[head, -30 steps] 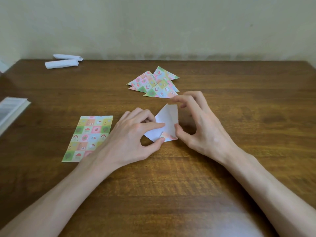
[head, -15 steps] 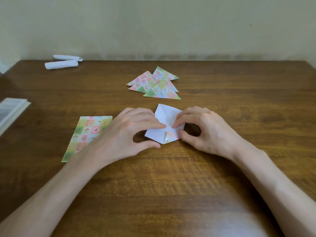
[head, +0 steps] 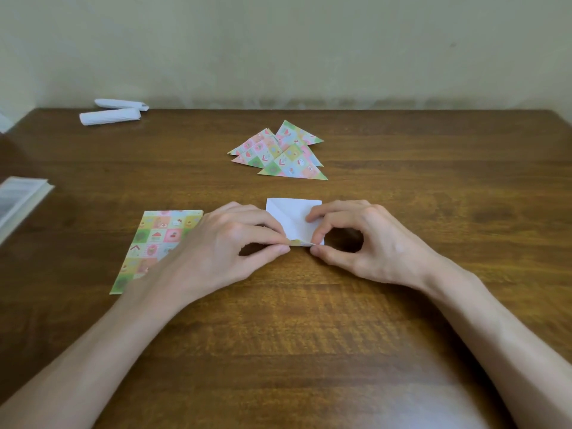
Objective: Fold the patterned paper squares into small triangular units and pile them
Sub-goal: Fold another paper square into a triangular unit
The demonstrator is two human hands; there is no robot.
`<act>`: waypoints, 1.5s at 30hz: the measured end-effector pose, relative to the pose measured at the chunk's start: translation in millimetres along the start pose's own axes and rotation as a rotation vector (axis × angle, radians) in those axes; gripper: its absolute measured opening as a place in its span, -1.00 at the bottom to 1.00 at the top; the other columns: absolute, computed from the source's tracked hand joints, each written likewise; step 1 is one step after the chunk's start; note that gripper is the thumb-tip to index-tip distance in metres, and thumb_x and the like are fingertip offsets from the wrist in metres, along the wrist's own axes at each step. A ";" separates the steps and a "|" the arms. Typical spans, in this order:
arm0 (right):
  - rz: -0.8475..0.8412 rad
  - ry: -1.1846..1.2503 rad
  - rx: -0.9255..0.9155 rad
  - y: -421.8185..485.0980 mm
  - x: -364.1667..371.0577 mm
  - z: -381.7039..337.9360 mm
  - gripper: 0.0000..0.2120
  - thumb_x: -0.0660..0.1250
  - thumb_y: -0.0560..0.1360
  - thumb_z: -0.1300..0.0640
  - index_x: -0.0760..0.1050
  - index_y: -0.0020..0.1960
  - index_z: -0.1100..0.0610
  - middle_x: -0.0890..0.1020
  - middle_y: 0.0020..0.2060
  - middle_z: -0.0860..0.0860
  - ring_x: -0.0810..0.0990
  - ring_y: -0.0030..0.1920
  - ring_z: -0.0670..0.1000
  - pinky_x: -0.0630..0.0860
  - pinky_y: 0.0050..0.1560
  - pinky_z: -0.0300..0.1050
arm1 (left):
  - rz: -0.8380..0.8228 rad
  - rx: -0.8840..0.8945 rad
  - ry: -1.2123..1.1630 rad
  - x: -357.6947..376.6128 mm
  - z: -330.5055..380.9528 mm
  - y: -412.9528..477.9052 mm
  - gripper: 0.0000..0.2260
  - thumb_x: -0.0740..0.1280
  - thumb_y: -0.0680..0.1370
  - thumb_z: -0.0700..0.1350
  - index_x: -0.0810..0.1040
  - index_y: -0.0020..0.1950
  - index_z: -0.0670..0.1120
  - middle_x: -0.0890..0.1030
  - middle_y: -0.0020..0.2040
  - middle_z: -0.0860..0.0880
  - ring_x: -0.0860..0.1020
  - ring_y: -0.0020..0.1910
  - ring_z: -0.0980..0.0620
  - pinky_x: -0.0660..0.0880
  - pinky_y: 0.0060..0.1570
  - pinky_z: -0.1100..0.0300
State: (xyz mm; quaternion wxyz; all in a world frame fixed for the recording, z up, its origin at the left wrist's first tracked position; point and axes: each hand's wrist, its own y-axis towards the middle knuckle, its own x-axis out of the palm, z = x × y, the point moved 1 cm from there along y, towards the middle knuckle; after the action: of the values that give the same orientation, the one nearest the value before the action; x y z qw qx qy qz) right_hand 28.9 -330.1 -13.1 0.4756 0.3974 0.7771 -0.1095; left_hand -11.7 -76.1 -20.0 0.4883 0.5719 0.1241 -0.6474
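Now, paper (head: 288,213) between both grips (head: 223,246) (head: 377,243).

The worktop (head: 309,335) is brown woodgrain; the paper stack (head: 156,239) and folded triangles (head: 278,154) carry pastel pink, green and yellow checks; the half-folded sheet (head: 288,215) shows white, as do 2 rolls (head: 110,116).

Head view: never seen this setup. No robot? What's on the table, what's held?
No robot: a person wears one wide-angle camera on the head, looking forward and down. The left hand and right hand each pinch the near edge of a paper square, white side up, on the wooden table. Beyond it lies a pile of folded triangles. Left of the hands sits a stack of unfolded patterned sheets. At the far left corner lie two white paper rolls.
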 end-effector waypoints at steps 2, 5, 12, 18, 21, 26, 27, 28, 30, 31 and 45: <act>-0.018 0.045 0.017 0.4 -0.8 2.2 -0.93 0.53 0.51 -0.01 0.66 -0.08 -0.05 0.63 0.22 -0.19 0.53 0.27 -0.28 0.31 0.33 -0.38 | -0.019 -0.022 -0.021 -0.1 -0.2 0.1 -0.80 0.45 0.56 0.10 0.76 0.00 0.01 0.68 0.00 0.19 0.62 0.01 0.16 0.52 0.04 0.01; -0.045 0.110 0.041 0.8 -1.0 4.8 -0.93 0.54 0.50 0.00 0.67 -0.09 -0.06 0.63 0.24 -0.21 0.54 0.30 -0.27 0.38 0.36 -0.29 | -0.046 -0.046 -0.052 -1.2 -1.7 0.0 -0.83 0.45 0.55 0.11 0.72 -0.05 0.03 0.64 -0.02 0.21 0.60 0.02 0.17 0.50 0.04 0.03; 0.000 0.172 0.079 1.0 1.9 5.1 -0.89 0.49 0.54 -0.03 0.70 -0.10 -0.01 0.61 0.23 -0.19 0.57 0.28 -0.19 0.43 0.37 -0.16 | -0.003 -0.227 -0.095 6.3 -4.5 0.7 -0.72 0.34 0.60 0.19 0.66 -0.11 0.03 0.60 -0.05 0.19 0.53 0.09 0.14 0.43 0.14 0.03; 0.099 0.063 0.133 1.9 10.8 4.8 -0.83 0.47 0.52 -0.05 0.64 -0.19 0.00 0.48 0.17 -0.15 0.48 0.30 -0.11 0.32 0.33 -0.35 | -0.010 -0.343 -0.049 10.1 -4.3 5.3 -0.65 0.31 0.53 0.27 0.69 -0.06 0.02 0.53 0.01 0.20 0.43 0.18 0.14 0.40 0.18 0.01; 0.121 0.033 0.126 1.6 13.6 2.5 -0.80 0.44 0.54 -0.06 0.62 -0.19 0.02 0.47 0.16 -0.12 0.46 0.29 -0.09 0.31 0.32 -0.36 | -0.016 -0.361 -0.019 12.8 -5.6 6.8 -0.62 0.29 0.52 0.30 0.67 -0.09 0.02 0.51 0.03 0.19 0.42 0.21 0.13 0.38 0.19 0.01; 0.153 0.018 0.145 2.7 19.1 -0.5 -0.77 0.41 0.53 -0.08 0.59 -0.22 0.02 0.47 0.13 -0.07 0.43 0.26 -0.08 0.35 0.29 -0.29 | -0.043 -0.400 0.034 13.6 -3.4 10.1 -0.62 0.29 0.49 0.34 0.60 -0.19 0.05 0.48 0.05 0.19 0.35 0.20 0.19 0.29 0.16 0.13; 0.157 0.012 0.149 2.9 20.3 -0.8 -0.77 0.41 0.52 -0.09 0.58 -0.23 0.02 0.47 0.12 -0.07 0.43 0.25 -0.08 0.37 0.27 -0.26 | -0.040 -0.404 0.043 13.1 -2.6 10.5 -0.64 0.30 0.47 0.35 0.56 -0.23 0.07 0.48 0.04 0.19 0.34 0.19 0.20 0.27 0.14 0.14; 0.159 0.006 0.156 3.0 21.1 -1.3 -0.77 0.40 0.51 -0.10 0.57 -0.23 0.02 0.47 0.11 -0.08 0.42 0.24 -0.08 0.39 0.26 -0.23 | -0.032 -0.407 0.046 12.3 -1.7 11.0 -0.65 0.31 0.46 0.35 0.52 -0.26 0.09 0.48 0.03 0.19 0.33 0.18 0.20 0.25 0.13 0.15; 0.158 -0.001 0.180 3.5 22.4 -2.4 -0.77 0.40 0.50 -0.10 0.56 -0.24 0.01 0.47 0.10 -0.09 0.43 0.21 -0.08 0.43 0.21 -0.17 | -0.025 -0.415 0.047 11.4 -0.6 11.1 -0.65 0.32 0.45 0.35 0.49 -0.30 0.10 0.49 0.02 0.19 0.33 0.18 0.20 0.23 0.12 0.16; 0.161 -0.005 0.188 3.9 23.0 -2.5 -0.77 0.41 0.50 -0.10 0.56 -0.24 0.01 0.47 0.09 -0.09 0.43 0.19 -0.08 0.43 0.19 -0.15 | -0.026 -0.418 0.052 11.3 -0.4 11.3 -0.65 0.32 0.44 0.36 0.49 -0.30 0.11 0.49 0.02 0.18 0.33 0.19 0.19 0.22 0.12 0.16; 0.142 0.009 0.261 7.8 23.7 -4.9 -0.77 0.46 0.48 -0.08 0.58 -0.26 0.01 0.43 0.09 -0.13 0.41 0.17 -0.13 0.45 0.17 -0.13 | -0.036 -0.503 0.088 7.1 -0.3 12.6 -0.62 0.32 0.34 0.44 0.53 -0.35 0.15 0.47 0.01 0.20 0.35 0.18 0.17 0.27 0.17 0.10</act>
State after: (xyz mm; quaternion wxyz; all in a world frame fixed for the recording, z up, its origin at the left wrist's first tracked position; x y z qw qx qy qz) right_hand 25.8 -310.0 -28.5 0.4231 0.5104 0.7282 -0.1739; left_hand -0.8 -85.6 -21.1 0.5978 0.4576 0.3126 -0.5793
